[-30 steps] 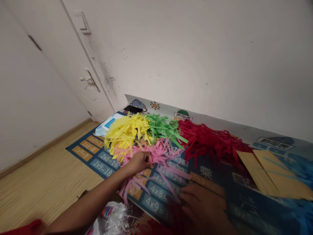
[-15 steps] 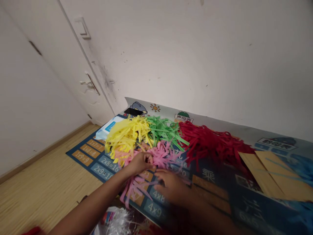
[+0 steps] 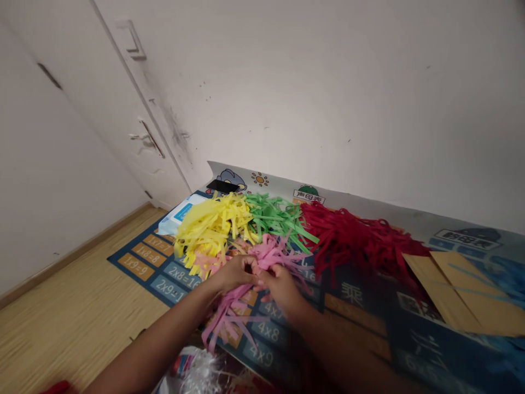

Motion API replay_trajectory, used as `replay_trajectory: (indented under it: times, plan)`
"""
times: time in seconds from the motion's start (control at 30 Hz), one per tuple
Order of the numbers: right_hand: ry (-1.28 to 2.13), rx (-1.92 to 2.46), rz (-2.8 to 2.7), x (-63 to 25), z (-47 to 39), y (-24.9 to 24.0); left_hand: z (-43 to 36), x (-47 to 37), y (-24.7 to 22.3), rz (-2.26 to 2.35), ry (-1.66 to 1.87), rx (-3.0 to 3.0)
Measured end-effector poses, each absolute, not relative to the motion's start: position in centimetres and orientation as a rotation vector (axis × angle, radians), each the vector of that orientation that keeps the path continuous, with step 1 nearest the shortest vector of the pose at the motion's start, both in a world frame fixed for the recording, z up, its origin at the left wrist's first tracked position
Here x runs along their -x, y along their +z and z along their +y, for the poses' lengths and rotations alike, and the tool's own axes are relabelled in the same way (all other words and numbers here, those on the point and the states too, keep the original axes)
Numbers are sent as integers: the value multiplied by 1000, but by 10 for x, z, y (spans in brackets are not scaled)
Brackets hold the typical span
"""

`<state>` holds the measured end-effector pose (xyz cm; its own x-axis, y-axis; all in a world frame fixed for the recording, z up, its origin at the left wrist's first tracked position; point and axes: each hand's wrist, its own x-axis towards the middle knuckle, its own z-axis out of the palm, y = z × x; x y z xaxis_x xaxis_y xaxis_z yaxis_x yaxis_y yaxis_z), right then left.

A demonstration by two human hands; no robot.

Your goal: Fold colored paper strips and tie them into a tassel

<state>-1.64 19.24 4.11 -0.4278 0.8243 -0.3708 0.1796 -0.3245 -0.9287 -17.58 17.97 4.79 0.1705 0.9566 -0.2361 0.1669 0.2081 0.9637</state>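
A bunch of pink paper strips [image 3: 232, 317] lies across the printed mat, its ends fanned out on both sides of my hands. My left hand [image 3: 235, 273] is closed in a pinch on the bunch near its middle. Fingertip to fingertip with it, my right hand [image 3: 276, 284] also pinches the pink strips. Exactly what sits between the fingertips is too small to see. Just beyond my hands lie a yellow pile of strips [image 3: 209, 224] and a green one [image 3: 276, 216]. To the right spreads a pile of red strips [image 3: 356, 235].
The mat [image 3: 135, 262] shows times tables and lies against the wall. At its far left are a wipes packet [image 3: 178, 214] and a black phone [image 3: 223, 186]. Brown card pieces [image 3: 463, 295] and blue strips [image 3: 508, 279] lie right. Silvery plastic [image 3: 200, 372] is below.
My right hand has moved up and left, from apart to meeting the left hand at the pink strips. The left hand stays pinched in about the same place.
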Motion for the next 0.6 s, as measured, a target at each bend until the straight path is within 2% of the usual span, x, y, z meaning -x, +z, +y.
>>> replay_trajectory:
  times: [0.33,0.6]
  plan:
    - [1748,1342,-1353,16,197,32,177,184,56,1264,800,-1118]
    - [1724,1406,-1440,12,199,31,179,187,57,1443,788,-1214]
